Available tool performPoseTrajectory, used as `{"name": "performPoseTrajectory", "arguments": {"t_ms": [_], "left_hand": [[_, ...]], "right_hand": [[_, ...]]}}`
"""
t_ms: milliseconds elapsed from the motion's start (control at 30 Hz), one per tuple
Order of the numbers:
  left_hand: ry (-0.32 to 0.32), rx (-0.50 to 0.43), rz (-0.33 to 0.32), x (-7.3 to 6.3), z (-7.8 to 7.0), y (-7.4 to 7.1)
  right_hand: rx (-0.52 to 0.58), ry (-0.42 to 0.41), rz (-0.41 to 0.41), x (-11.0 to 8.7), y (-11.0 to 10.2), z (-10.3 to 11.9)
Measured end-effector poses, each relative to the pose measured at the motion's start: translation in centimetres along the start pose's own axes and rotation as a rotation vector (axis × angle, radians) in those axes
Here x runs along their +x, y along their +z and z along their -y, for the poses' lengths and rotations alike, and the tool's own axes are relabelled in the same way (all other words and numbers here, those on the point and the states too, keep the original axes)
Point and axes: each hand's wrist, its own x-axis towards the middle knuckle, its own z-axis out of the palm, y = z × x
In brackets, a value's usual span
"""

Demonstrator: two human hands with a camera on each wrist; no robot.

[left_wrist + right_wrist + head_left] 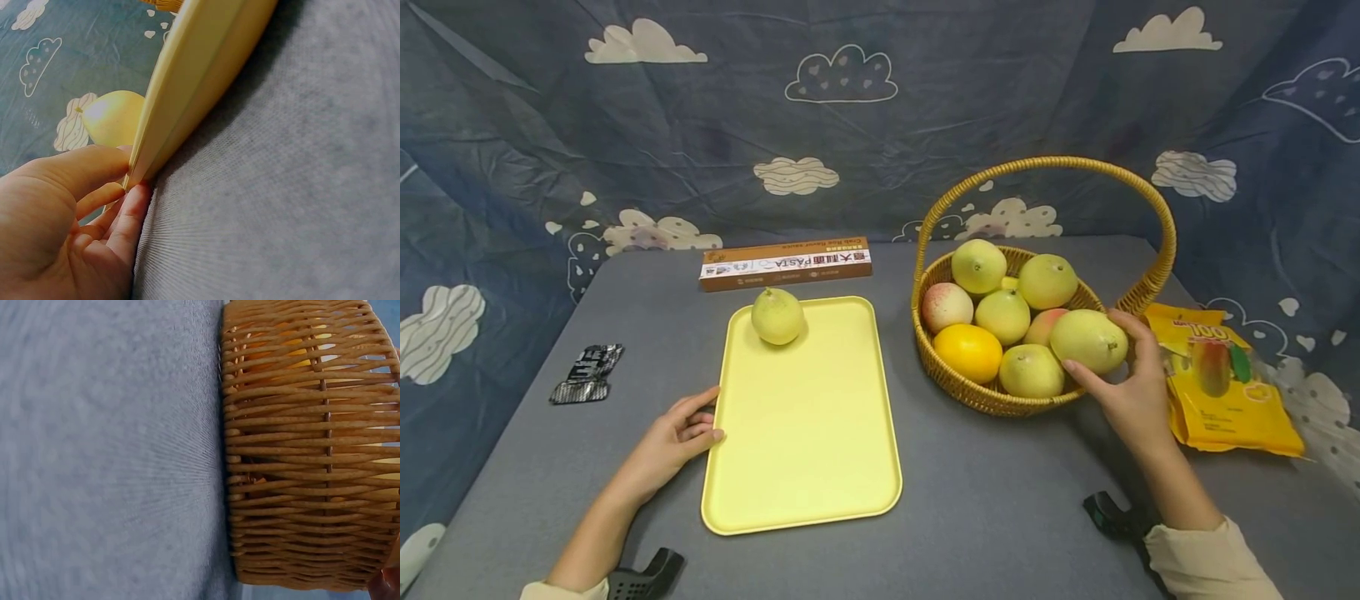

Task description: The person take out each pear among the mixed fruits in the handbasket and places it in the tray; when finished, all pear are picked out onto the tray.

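Observation:
My left hand [672, 442] pinches the left rim of a yellow tray [805, 433], thumb over the edge and fingers under it, as the left wrist view shows. A round pale green fruit [777, 317] with a short stem sits in the tray's far left corner. At the right, my right hand [1127, 379] grips an oblong pale green fruit [1086, 342] between thumb and fingers, at the near right rim of a wicker basket [1000, 404]. Only a bit of that hand shows in the right wrist view, beside the basket's woven wall [312, 450].
The basket holds several pale green fruits [1002, 317], a yellow fruit [967, 353] and a peach [947, 307] under a tall arched handle [1045, 162]. Yellow mango packets [1225, 383] lie right of it. A pasta box [786, 263] stands behind the tray; a black wrapper [587, 373] lies left.

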Motion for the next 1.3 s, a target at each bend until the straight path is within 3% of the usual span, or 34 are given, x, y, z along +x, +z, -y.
{"name": "performPoseTrajectory", "arguments": {"t_ms": [200,400,533,667,800,1000,1300], "left_hand": [[0.011,-0.005,-0.007,0.0,0.0,0.0],[0.015,-0.006,-0.001,0.0,0.0,0.0],[0.027,-0.013,0.001,0.0,0.0,0.1],[0.043,-0.022,0.003,0.1,0.1,0.1],[0.042,-0.023,0.005,0.1,0.1,0.1],[0.036,-0.023,0.010,0.0,0.1,0.0],[0.046,-0.021,0.016,0.1,0.1,-0.1]], "right_hand": [[-0.013,0.061,0.041,-0.1,-0.2,-0.4],[-0.007,0.013,-0.017,-0.2,-0.2,0.1],[0.101,-0.076,-0.044,-0.4,0.1,1.8],[0.291,-0.148,-0.006,-0.4,1.1,4.6],[0.455,-0.175,0.075,0.1,3.0,6.9],[0.559,-0.152,0.205,1.0,7.2,9.2],[0.438,-0.072,0.391,3.1,14.3,12.4]]}}
